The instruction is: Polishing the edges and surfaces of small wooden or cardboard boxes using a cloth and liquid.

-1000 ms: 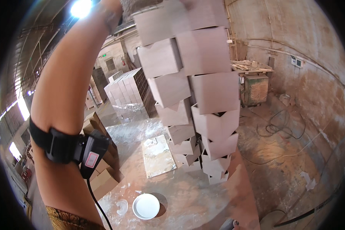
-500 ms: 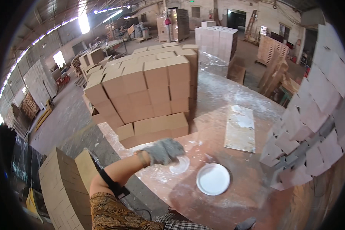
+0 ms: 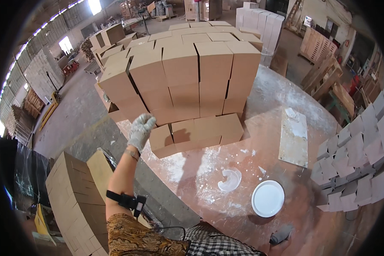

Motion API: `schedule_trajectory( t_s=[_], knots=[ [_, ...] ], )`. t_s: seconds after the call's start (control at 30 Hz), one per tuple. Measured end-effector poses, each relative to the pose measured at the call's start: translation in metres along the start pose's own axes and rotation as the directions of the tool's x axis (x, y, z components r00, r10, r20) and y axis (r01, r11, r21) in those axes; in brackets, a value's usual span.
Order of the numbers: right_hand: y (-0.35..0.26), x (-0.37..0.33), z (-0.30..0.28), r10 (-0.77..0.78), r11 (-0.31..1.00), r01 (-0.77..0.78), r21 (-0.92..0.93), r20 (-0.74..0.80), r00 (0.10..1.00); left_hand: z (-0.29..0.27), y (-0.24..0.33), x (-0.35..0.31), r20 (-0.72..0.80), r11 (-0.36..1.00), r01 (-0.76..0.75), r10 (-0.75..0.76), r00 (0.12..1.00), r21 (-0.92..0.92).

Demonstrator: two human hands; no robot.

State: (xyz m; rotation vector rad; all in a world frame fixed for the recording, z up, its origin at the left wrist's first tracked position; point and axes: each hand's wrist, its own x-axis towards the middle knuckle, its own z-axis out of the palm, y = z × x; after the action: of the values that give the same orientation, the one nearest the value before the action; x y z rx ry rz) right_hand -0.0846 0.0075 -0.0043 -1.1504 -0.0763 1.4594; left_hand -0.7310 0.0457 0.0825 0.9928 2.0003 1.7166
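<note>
a tall stack of plain tan square wooden blocks [image 3: 192, 81] fills the reddish dusty table's [image 3: 260, 141] far edge. the gloved left hand [image 3: 141, 130] reaches open, fingers spread, beside a low tan block [image 3: 163, 141]. near edge: round white bowl [image 3: 267, 198], gloved right hand [image 3: 280, 234], grip unclear.

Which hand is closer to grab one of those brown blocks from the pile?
Probably the left hand: gloved and raised, it is right beside the stack of brown blocks. The right hand is low by the white bowl, far from the blocks.
</note>
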Motion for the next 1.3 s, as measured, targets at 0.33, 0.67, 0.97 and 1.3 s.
schedule_trajectory(
  t_s=[0.33, 0.67, 0.97, 1.3],
  knots=[
    [0.026, 0.023, -0.107, -0.293, 0.925, 0.332, 0.182, -0.211, 0.933, 0.014, -0.26, -0.033, 0.308, 0.672, 0.431, -0.302, 0.902, -0.602],
    [0.009, 0.024, 0.043, -0.026, 0.864, 0.011, -0.504, -0.022, 0.999, -0.019, -0.306, -0.017, 0.163, 0.946, 0.321, -0.323, 0.932, 0.041],
    [0.024, 0.076, 0.108, -0.232, -0.464, 0.241, -0.852, 0.379, 0.896, -0.048, -0.235, -0.095, -0.051, 0.947, 0.29, -0.286, 0.957, 0.137],
    [0.007, 0.081, 0.098, -0.125, -0.086, 0.215, -0.973, 0.225, 0.966, 0.026, -0.141, -0.197, 0.38, 0.922, 0.385, -0.347, 0.858, -0.028]
  ],
)
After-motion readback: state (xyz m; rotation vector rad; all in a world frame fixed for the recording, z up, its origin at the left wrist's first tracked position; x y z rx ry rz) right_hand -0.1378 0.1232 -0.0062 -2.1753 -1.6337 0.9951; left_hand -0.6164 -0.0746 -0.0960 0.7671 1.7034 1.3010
